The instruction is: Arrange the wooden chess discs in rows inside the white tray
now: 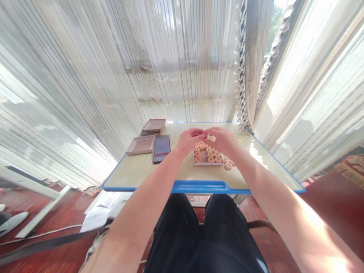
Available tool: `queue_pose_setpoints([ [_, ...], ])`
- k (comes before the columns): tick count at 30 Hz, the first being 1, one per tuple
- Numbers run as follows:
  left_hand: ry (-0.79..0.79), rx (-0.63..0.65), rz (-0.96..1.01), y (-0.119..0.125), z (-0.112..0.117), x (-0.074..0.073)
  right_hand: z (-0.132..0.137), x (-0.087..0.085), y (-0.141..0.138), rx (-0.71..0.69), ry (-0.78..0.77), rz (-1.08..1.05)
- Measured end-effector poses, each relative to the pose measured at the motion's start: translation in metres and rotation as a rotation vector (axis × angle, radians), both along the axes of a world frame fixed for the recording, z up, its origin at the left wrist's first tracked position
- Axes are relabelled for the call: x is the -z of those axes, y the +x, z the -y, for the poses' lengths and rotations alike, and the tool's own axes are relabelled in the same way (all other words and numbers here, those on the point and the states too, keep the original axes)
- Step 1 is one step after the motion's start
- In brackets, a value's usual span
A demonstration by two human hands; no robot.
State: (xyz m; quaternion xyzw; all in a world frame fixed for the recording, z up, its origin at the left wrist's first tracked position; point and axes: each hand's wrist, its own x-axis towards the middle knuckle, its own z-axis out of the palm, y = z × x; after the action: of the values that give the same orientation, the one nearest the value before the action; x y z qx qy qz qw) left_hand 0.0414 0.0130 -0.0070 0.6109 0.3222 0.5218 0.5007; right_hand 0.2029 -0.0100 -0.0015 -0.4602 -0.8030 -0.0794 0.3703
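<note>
Over the far side of a shallow pinkish box (209,163) my left hand (190,139) and my right hand (218,138) come together, fingertips touching or nearly so. Both hands are closed with bent fingers; what is pinched between them, if anything, is too small to tell. Round wooden Chinese chess pieces (211,154) with red and dark characters line the box, leaving a bare strip in its middle. Loose pieces (228,165) lie outside its right side, partly under my right forearm. More pale pieces (211,137) show beneath my right hand.
A smartphone (161,149) lies left of the box, against an open shallow tray (140,145). Stacked box parts (154,126) stand at the table's back left. The small cream table (182,174) has a blue rim. String curtains (176,76) hang right behind it.
</note>
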Motion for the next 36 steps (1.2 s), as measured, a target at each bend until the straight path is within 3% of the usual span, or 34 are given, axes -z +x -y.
queue_pose_setpoints([
  [3,-0.016,0.001,0.027,-0.001,0.001,0.009,0.0,0.016,-0.005,-0.044,0.064,-0.056],
  [7,0.028,-0.072,-0.116,-0.008,-0.001,0.014,-0.001,0.032,-0.006,-0.039,0.054,-0.097],
  [11,0.308,-0.339,-0.538,-0.023,-0.006,0.016,0.004,0.031,-0.001,-0.017,-0.096,-0.118],
  [15,0.488,-0.425,-0.868,-0.028,-0.009,0.019,0.01,0.023,0.001,0.013,-0.275,-0.13],
  [19,0.505,-0.467,-0.944,-0.024,-0.007,0.019,0.012,0.02,-0.005,0.053,-0.374,-0.049],
  [26,0.393,-0.52,-1.037,-0.018,-0.005,0.012,0.01,0.017,-0.013,0.086,-0.383,0.153],
  [36,0.404,-0.491,-1.086,-0.014,-0.002,0.01,0.008,0.01,-0.016,0.143,-0.515,0.237],
])
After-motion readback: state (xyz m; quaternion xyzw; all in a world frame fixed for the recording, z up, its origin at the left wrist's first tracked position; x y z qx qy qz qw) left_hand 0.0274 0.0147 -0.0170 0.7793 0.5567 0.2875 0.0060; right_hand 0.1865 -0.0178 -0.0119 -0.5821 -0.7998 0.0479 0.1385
